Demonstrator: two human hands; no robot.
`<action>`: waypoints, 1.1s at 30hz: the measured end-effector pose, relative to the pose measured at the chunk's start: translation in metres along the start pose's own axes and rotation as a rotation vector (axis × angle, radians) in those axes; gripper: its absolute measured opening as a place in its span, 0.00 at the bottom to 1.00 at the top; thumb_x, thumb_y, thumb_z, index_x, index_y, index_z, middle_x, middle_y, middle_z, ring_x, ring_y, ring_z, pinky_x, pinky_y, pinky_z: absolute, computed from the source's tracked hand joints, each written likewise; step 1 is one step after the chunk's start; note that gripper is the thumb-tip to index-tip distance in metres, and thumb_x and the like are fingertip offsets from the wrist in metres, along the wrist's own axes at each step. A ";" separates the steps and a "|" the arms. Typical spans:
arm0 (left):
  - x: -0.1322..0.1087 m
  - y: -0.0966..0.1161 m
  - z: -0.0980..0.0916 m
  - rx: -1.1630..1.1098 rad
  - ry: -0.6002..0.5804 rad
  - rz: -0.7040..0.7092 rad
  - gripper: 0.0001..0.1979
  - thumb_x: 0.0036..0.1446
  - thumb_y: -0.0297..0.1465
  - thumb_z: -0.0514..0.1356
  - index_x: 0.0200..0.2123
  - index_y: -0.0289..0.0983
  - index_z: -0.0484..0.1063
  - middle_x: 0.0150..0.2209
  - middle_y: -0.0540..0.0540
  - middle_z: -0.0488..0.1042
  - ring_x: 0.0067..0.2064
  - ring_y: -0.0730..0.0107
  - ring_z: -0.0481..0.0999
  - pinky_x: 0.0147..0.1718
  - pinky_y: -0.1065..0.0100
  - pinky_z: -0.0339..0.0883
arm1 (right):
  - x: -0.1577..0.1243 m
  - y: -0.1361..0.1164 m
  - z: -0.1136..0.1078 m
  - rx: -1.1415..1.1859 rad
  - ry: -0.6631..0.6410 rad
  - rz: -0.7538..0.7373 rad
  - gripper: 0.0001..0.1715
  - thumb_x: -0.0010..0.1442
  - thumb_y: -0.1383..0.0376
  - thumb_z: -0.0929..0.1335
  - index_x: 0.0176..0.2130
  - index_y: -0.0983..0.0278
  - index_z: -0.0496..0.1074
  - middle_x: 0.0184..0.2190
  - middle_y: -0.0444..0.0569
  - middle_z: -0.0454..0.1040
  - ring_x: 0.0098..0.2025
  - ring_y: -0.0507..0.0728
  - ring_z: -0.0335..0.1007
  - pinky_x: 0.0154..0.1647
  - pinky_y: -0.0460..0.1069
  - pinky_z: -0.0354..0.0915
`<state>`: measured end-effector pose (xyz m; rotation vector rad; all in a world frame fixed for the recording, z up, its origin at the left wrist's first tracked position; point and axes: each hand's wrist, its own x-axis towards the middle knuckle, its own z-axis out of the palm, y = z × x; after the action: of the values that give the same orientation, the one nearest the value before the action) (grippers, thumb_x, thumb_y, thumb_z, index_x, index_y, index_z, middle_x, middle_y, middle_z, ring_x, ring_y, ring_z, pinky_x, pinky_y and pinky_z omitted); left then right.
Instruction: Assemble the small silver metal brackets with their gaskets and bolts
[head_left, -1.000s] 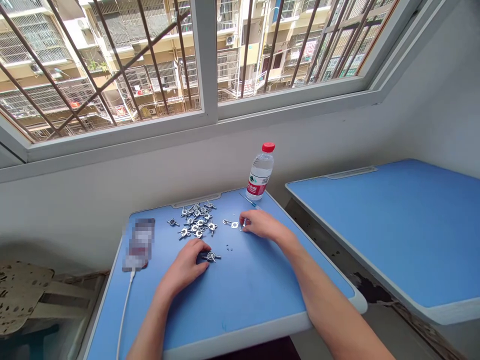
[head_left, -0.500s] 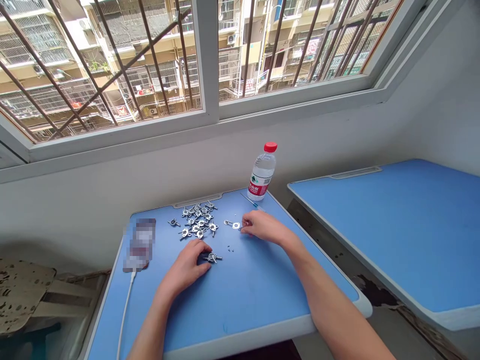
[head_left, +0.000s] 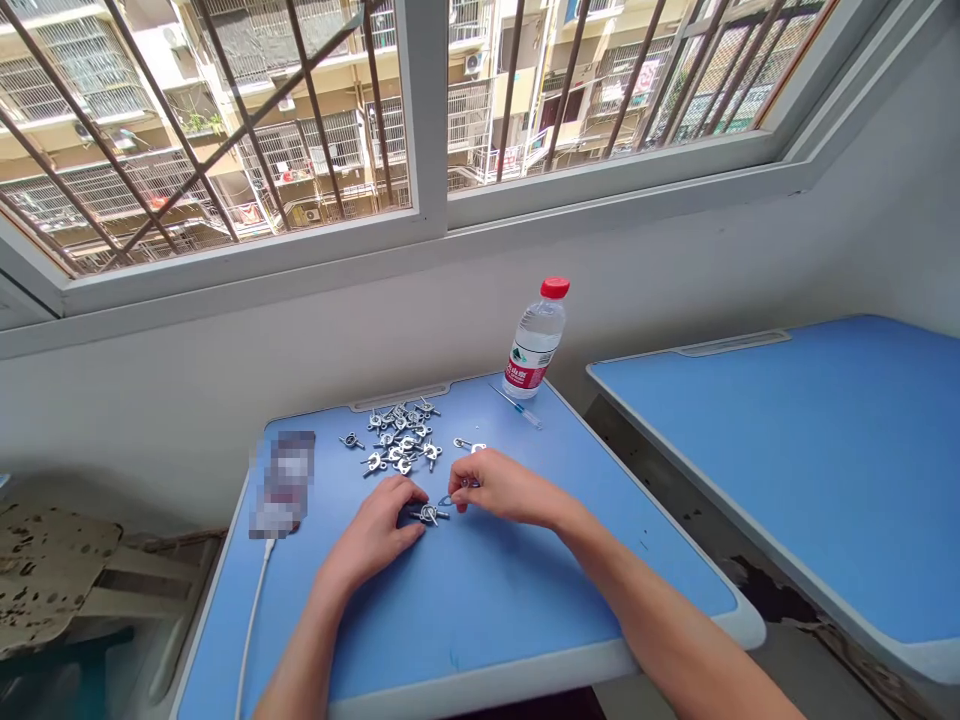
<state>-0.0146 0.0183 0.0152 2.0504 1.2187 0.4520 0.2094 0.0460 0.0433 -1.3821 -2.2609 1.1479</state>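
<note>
Metal part (head_left: 429,514) on the blue surface (head_left: 480,610), long axis left-right, sits between left hand (head_left: 384,522) (nearer, half-spread around its left end, contact unclear) and right hand (head_left: 495,485), pinching a thin loop (head_left: 444,500).

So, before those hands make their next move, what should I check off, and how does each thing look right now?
1. Right hand has a grip: ok, its fingertips pinch a small metal part.
2. Left hand steadies the metal piece: cannot tell; thumb and finger are spread around it, but firm contact is unclear.
3. Small plate in full view: not ok, the right hand hides some of it.
4. Screwdriver free to take: ok, it lies near the bottle.
5. Bottle safe from spilling: ok, upright with its red cap on.
6. Phone out of the way: ok, off to the left.
</note>
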 end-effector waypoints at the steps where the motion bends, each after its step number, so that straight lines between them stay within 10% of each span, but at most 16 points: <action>1: 0.000 0.000 0.000 0.003 0.000 0.002 0.14 0.51 0.23 0.57 0.42 0.40 0.71 0.45 0.46 0.71 0.48 0.61 0.70 0.48 0.63 0.64 | 0.000 -0.002 0.003 0.017 -0.005 -0.003 0.07 0.55 0.71 0.68 0.28 0.63 0.75 0.27 0.44 0.79 0.31 0.53 0.70 0.30 0.45 0.57; 26: -0.002 0.012 -0.005 -0.097 0.254 0.084 0.12 0.61 0.36 0.57 0.27 0.39 0.71 0.29 0.48 0.70 0.34 0.65 0.69 0.36 0.66 0.64 | -0.001 -0.012 0.012 0.099 0.128 -0.146 0.08 0.58 0.70 0.67 0.28 0.63 0.74 0.26 0.43 0.75 0.31 0.52 0.67 0.33 0.45 0.58; 33: -0.001 0.006 -0.004 -0.072 0.193 0.065 0.10 0.63 0.31 0.54 0.35 0.39 0.76 0.35 0.46 0.74 0.39 0.64 0.72 0.40 0.65 0.66 | -0.003 -0.003 0.008 -0.115 -0.040 -0.258 0.10 0.56 0.75 0.68 0.32 0.62 0.78 0.33 0.45 0.77 0.36 0.54 0.71 0.38 0.46 0.60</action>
<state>-0.0132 0.0174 0.0226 2.0260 1.2311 0.7290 0.2043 0.0389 0.0408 -1.0718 -2.4785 0.9833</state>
